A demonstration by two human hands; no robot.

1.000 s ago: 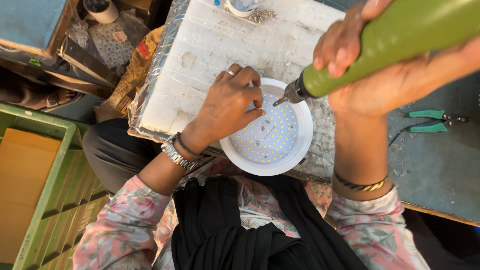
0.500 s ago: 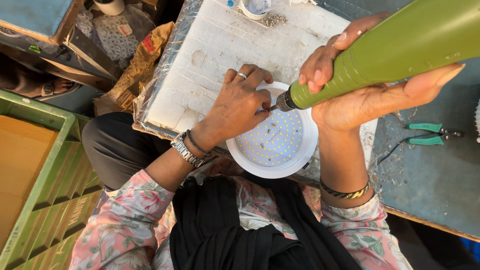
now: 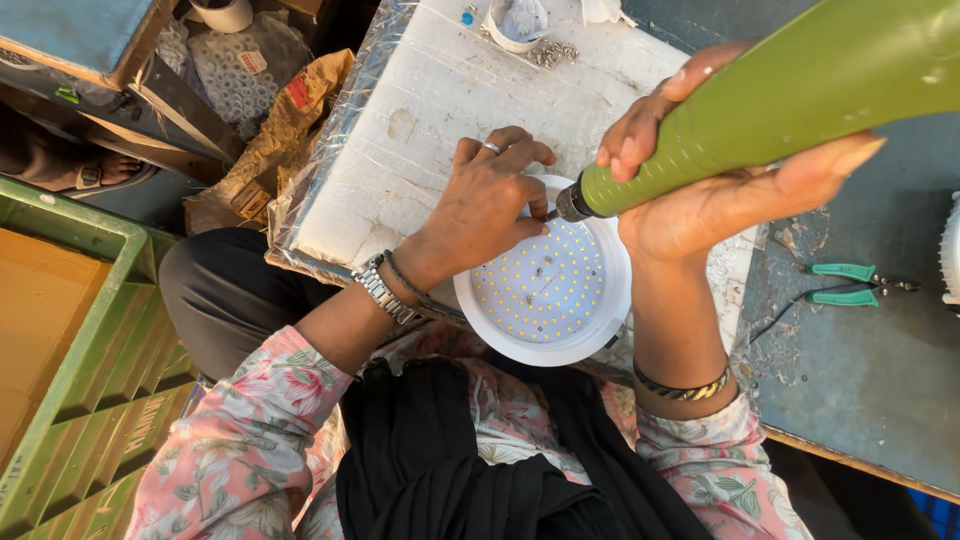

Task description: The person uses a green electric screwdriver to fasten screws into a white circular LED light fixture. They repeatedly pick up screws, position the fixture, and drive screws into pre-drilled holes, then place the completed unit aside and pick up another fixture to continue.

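I am watching the right hand (image 3: 720, 190) wrapping around one long green plastic electric screwdriver (image 3: 780, 95), fingers curled over the top of its barrel and thumb lying along the underside. Its long axis is running from the upper right corner of the frame down toward the centre, and its dark metal tip is pointing down-left, meeting the upper left rim of the lamp.

The one round white LED downlight with a disc of small yellow diodes (image 3: 545, 285) is lying face up just below the middle of the frame, on the lower edge of a white foam slab wrapped in clear film (image 3: 420, 130). The left hand (image 3: 485, 205) is resting on the lamp's upper left edge, fingers bent and pinched together right beside the driver tip; I cannot tell whether anything small is sitting between them.

I am counting a ring on the left hand, a metal watch with a dark band on that wrist, and a bangle on the right.

At the right, one pair of green-handled pliers (image 3: 845, 283) is lying on the blue worktop (image 3: 860, 370). A green plastic crate (image 3: 90, 400) is filling the lower left, and a small white cup with loose screws (image 3: 520, 22) is standing at the top.
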